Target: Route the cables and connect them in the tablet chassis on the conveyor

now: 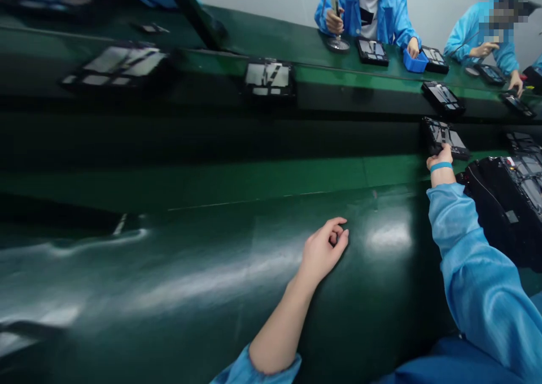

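Observation:
My left hand (324, 249) rests over the green tabletop (203, 322). Its fingers are loosely bent, the thumb stands apart from the index finger, and nothing is held. My right hand (441, 157), with a blue band at the wrist, reaches out to a flat black electronic unit (455, 141) with grey panels and dark strips on its face. The fingers grip that unit at its near left edge; the underside is hidden. Just right of my right forearm stands a stack of similar black units (503, 209), its top one showing grey panels.
A dark belt (190, 101) runs across, carrying more units, such as one unit (270, 78) at centre and a blurred unit (122, 65) at left. Across it, a person in blue (396, 11) reaches into a blue bin (415, 61); another person (461, 34) works at right. A dark post (192, 14) rises upper left.

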A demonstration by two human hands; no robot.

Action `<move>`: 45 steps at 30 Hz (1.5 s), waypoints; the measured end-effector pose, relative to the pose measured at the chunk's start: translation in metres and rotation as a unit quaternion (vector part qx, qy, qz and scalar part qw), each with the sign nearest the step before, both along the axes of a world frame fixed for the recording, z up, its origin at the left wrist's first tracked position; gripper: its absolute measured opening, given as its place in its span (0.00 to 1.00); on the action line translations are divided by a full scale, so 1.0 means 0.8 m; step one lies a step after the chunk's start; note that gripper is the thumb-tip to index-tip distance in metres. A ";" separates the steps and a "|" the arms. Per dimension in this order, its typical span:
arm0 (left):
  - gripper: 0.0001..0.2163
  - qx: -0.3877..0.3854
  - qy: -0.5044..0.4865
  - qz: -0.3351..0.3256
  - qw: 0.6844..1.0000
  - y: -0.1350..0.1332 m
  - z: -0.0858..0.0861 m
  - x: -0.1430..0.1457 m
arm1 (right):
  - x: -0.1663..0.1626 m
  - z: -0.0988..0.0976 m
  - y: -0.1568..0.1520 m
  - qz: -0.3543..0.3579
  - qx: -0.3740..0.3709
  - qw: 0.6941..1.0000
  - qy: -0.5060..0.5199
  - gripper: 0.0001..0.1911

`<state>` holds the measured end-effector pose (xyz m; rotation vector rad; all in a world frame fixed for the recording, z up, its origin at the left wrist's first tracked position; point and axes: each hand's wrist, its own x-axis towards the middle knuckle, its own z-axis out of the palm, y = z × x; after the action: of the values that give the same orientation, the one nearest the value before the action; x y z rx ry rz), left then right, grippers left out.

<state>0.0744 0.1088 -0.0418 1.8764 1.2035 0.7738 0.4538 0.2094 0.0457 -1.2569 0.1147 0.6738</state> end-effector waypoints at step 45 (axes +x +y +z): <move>0.10 -0.123 0.405 0.036 0.905 -0.091 0.132 0.013 | -0.237 -0.028 -0.140 0.527 -0.298 0.494 -0.624 0.20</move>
<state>0.0844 0.0359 0.0639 1.9891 1.7706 -0.1859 0.2640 0.0973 0.0234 -2.1953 -1.9731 0.5269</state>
